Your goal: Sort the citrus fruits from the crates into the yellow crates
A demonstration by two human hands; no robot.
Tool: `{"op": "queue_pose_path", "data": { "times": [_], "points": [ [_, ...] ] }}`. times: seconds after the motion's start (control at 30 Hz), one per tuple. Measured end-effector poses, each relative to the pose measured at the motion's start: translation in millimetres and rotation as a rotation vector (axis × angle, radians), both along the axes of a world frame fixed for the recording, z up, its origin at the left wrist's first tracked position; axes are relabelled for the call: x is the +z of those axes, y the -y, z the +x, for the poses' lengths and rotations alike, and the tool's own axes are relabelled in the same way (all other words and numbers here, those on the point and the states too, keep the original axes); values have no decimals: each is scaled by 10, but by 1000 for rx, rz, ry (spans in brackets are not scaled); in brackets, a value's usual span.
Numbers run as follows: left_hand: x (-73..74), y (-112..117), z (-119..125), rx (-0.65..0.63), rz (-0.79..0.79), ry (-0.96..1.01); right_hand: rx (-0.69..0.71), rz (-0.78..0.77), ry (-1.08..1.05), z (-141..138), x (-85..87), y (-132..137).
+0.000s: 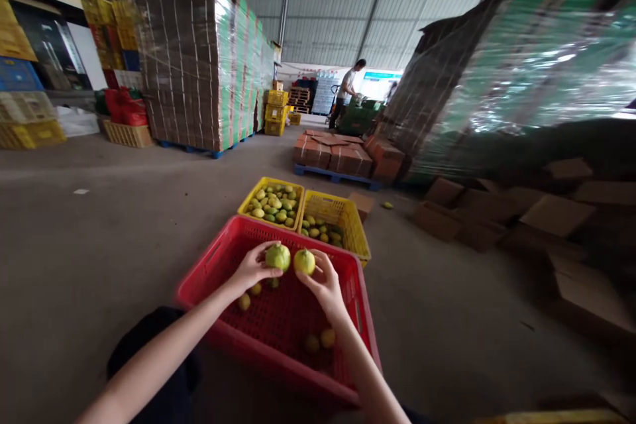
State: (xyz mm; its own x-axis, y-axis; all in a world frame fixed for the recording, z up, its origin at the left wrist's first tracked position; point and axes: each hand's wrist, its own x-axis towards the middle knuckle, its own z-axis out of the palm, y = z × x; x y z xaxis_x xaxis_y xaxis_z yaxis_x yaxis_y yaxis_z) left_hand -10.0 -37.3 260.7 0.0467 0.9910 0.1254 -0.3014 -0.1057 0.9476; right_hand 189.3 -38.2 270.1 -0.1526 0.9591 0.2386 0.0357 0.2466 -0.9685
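Observation:
My left hand (pixel 252 267) grips a green round fruit (pixel 277 256) above the red plastic crate (pixel 218 258). My right hand (pixel 324 279) grips a yellower fruit (pixel 305 262) right beside it, the two fruits almost touching. Several loose fruits (pixel 320 340) lie on the bottom of the red crate. Just beyond stand two yellow crates: the left yellow crate (pixel 272 203) is well filled with green and yellow fruit, the right yellow crate (pixel 334 220) holds fewer.
Concrete floor all round. Wrapped stacks of flat cardboard (pixel 199 59) rise at left and right. Loose brown boxes (pixel 501 212) lie at the right, boxes on a blue pallet (pixel 342 156) further back. A person (pixel 348 89) stands far off by a green cart.

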Motion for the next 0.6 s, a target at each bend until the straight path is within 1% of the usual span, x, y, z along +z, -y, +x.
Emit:
{"op": "queue_pose_path", "data": {
  "times": [0.1,0.17,0.27,0.33,0.47,0.6],
  "points": [
    [-159,-1,100,-3,29,-159,-105,87,165,101,-145,-28],
    [-232,-14,152,22,116,-293,-169,140,254,149,-189,-28],
    [-317,-60,173,97,289,-456,-197,231,317,149,-174,-52],
    [-363,-89,151,157,365,-474,-201,267,331,102,-149,-82],
    [-388,-83,78,241,453,-497,-227,283,295,-18,-138,-116],
    [-307,16,19,269,490,-553,-205,287,255,-76,-146,-92]
  ]
}}
